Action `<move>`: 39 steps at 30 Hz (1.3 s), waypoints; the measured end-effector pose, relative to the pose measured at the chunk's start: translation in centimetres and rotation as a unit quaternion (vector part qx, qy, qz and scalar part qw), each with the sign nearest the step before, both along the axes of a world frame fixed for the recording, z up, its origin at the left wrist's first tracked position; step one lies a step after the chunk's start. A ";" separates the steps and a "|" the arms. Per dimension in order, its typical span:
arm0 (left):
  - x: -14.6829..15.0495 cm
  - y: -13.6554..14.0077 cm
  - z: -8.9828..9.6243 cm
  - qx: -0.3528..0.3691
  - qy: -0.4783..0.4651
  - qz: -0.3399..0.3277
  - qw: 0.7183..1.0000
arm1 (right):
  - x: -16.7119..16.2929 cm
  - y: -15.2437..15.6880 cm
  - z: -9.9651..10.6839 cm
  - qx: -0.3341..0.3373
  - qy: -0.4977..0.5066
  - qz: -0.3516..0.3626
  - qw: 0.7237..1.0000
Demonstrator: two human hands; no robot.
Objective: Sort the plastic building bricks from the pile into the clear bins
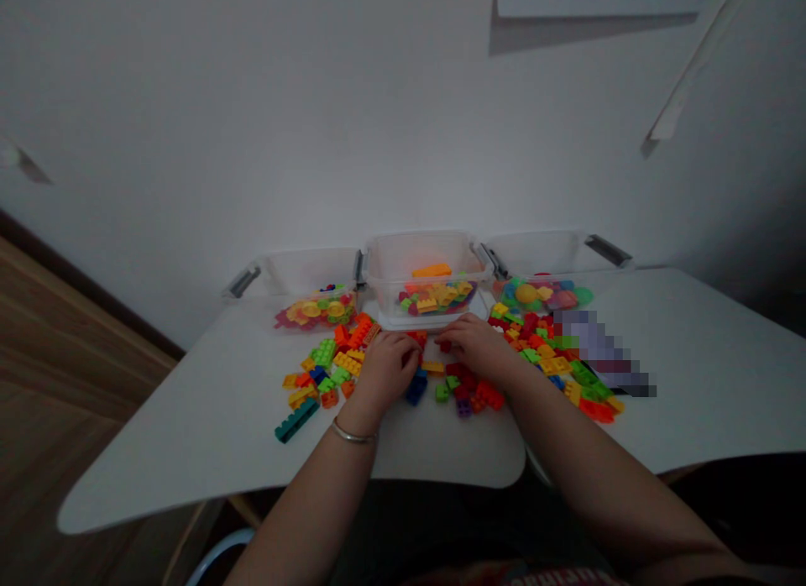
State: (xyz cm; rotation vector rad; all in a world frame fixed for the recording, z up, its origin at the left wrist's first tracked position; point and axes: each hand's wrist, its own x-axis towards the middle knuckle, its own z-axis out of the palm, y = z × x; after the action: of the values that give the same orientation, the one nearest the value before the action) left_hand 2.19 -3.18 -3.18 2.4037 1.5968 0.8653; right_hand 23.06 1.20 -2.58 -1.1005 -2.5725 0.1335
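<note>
My left hand [385,369], with a bangle on its wrist, is over the middle of a heap of plastic building bricks. Its fingers curl down beside red bricks, and what they hold, if anything, is hidden. Across from it, my right hand [477,344] reaches down with bent fingers closed at a small red brick [444,347]. Between and below the hands lie a yellow brick [432,368], a dark blue brick [416,388], green bricks [442,393] and a purple brick [464,408]. A long teal brick [296,420] lies apart at the left.
Along the wall stand three clear bins: a left bin [308,271], a middle bin [428,250] and a right bin [541,250], each with colourful pieces inside. More bricks [554,366] spread right, beside a pixelated flat thing [598,347]. The white table [176,435] has a rounded front edge.
</note>
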 end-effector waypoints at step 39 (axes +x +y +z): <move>-0.4 0.0 -0.3 -0.004 0.006 -0.007 1.000 | 0.4 6.4 7.2 0.117 0.198 -0.175 0.957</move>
State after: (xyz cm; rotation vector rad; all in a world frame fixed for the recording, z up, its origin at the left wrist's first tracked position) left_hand 1.80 -3.20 -3.44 2.4161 1.5842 0.8413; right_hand 23.45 7.56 4.57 -1.2669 -1.9535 -0.0353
